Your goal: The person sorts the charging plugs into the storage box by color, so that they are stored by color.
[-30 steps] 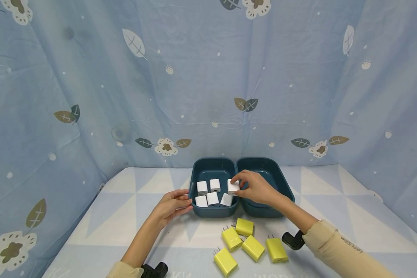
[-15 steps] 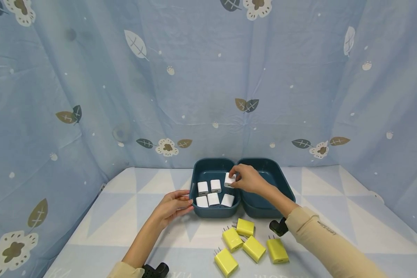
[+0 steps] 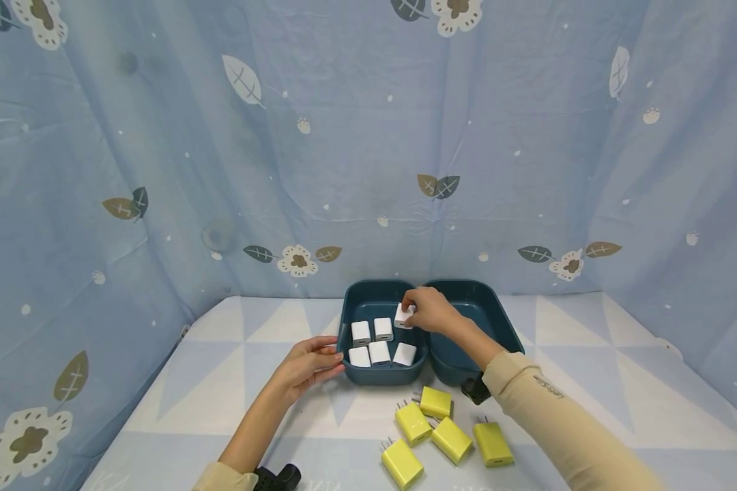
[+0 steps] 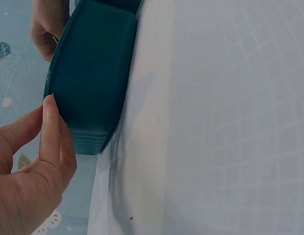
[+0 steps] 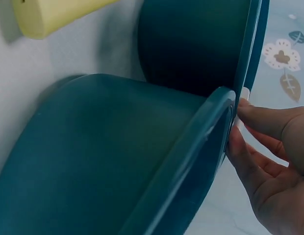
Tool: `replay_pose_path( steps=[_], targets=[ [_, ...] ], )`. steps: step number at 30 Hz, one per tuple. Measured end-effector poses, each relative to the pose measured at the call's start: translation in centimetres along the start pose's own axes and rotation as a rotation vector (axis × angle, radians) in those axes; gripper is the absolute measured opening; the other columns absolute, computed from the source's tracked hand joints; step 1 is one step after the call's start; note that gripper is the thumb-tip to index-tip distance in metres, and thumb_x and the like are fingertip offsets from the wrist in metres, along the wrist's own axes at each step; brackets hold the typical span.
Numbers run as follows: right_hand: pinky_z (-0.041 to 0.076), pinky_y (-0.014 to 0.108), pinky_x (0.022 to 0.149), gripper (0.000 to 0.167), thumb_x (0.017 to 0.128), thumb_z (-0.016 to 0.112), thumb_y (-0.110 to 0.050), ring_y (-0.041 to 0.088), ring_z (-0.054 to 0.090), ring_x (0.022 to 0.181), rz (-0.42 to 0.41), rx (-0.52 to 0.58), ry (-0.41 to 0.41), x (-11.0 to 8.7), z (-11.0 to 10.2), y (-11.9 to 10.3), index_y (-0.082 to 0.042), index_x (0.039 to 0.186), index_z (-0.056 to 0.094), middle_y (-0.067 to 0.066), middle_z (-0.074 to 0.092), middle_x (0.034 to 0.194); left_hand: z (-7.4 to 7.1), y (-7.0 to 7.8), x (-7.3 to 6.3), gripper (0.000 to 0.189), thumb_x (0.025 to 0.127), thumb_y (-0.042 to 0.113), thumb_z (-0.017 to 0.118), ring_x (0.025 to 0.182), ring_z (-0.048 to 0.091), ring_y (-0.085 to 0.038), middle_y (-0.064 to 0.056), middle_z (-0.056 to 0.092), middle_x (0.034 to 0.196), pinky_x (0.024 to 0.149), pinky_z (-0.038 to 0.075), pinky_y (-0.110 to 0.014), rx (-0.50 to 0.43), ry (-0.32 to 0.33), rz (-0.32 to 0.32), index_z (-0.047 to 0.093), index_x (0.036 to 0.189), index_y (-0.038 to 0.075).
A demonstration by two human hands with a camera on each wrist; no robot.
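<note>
My right hand [image 3: 432, 311] pinches a white charger block [image 3: 404, 316] inside the right part of the left blue storage bin [image 3: 385, 375]. Only a sliver of that white charger [image 5: 244, 93] shows behind the bin's rim in the right wrist view. Several white charger blocks [image 3: 360, 333] sit in two rows within the same bin. At its left side my left hand [image 3: 307, 365] pinches the rim; the thumb and fingers meet there in the left wrist view. Several yellow chargers with metal prongs [image 3: 402, 464] lie on the table in front of the bins.
Against the left bin's right side stands a second blue bin [image 3: 467, 348], its inside partly hidden by my right arm. A patterned cloth covers the table [image 3: 221, 382]. Behind hangs a blue curtain [image 3: 368, 150] with leaves and flowers.
My right hand has carried the white charger left and back from the shared edge of the bins into the left bin. The left hand has stayed at the rim.
</note>
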State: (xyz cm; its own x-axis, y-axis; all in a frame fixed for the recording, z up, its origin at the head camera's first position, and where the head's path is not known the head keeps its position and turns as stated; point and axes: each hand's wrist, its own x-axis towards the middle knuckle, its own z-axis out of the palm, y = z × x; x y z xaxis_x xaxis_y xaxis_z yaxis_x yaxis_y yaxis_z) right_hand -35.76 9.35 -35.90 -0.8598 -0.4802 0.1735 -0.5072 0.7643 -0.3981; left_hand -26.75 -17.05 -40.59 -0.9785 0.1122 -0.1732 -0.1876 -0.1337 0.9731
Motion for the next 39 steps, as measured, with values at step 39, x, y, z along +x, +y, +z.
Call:
replay_pose_path(
  steps=[39],
  targets=[
    [0.056, 0.022, 0.067, 0.018, 0.086, 0.079, -0.013, 0.010, 0.061, 0.085, -0.149, 0.130, 0.029, -10.9, -3.7, -0.1, -0.013, 0.100, 0.068, -0.005, 0.062, 0.097, 0.0, 0.1, -0.1, 0.050, 0.090, -0.013, 0.061, 0.080, 0.066, -0.018, -0.013, 0.052, 0.100, 0.080, 0.061, -0.032, -0.003, 0.010, -0.009, 0.045, 0.137, -0.012]
  ],
)
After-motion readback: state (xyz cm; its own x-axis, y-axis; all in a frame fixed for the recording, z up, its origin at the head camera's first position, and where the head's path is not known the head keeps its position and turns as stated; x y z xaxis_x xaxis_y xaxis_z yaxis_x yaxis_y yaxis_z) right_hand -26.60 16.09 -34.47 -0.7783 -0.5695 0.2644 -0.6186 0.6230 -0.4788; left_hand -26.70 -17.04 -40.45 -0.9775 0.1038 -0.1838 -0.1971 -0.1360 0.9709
